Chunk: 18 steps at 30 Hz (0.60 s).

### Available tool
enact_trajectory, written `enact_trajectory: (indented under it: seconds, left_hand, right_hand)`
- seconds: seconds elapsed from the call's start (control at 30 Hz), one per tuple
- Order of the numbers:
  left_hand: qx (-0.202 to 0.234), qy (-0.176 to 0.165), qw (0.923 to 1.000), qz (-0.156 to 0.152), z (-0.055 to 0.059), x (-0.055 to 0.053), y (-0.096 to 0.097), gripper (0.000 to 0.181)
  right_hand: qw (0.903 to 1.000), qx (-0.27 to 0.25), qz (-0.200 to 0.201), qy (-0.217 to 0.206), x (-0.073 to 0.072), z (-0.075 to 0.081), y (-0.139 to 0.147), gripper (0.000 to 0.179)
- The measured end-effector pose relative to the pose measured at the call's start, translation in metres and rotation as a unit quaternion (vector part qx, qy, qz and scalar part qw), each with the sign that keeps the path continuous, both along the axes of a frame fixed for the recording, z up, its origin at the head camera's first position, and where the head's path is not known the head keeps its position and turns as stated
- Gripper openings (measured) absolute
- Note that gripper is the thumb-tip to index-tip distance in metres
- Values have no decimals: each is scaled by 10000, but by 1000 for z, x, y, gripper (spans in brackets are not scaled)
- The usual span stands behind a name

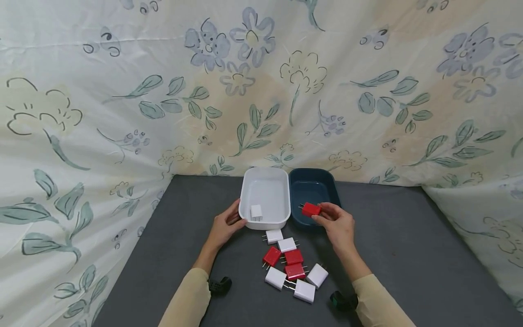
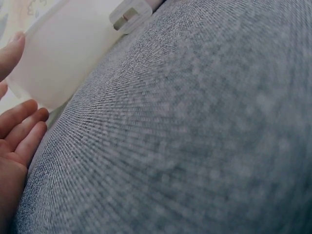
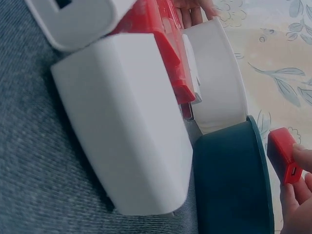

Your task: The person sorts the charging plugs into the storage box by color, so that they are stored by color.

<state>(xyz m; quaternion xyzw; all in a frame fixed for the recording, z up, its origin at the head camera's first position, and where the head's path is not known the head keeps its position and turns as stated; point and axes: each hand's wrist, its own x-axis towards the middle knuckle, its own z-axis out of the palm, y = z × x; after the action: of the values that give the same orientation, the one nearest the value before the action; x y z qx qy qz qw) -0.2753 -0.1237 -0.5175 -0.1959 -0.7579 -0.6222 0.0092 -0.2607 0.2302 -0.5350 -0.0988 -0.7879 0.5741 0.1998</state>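
Note:
A red USB charger plug (image 1: 311,209) is pinched between the thumb and fingers of my right hand (image 1: 339,225). It hangs over the front part of the dark blue container (image 1: 314,173), prongs pointing left. In the right wrist view its USB port shows on the red charger plug (image 3: 282,155), above the container's rim. My left hand (image 1: 226,225) rests at the front left corner of the white container (image 1: 265,174), touching its side with relaxed fingers. Inside that container, one white charger plug (image 1: 256,212) stands near the front.
Several white charger plugs (image 1: 304,290) and red charger plugs (image 1: 295,271) lie in a loose cluster on the dark grey table (image 1: 392,254), in front of the containers. The two containers stand side by side. Behind them hangs a floral cloth (image 1: 261,91).

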Motion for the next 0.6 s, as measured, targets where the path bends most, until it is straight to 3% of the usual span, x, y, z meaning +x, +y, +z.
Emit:
enact_trajectory:
  seconds: [0.23, 0.37, 0.6]
  left_hand:
    - [-21, 47, 10000, 2, 0, 0, 0, 73]
    - [-26, 101, 9999, 25, 0, 0, 0, 73]
    - [-8, 107, 9999, 44, 0, 0, 1, 73]
  right_hand:
    - [9995, -102, 32, -298, 24, 55, -20, 46]
    - [9992, -242, 7, -317, 24, 59, -22, 48]
    - [9962, -826, 147, 214, 24, 61, -21, 44]
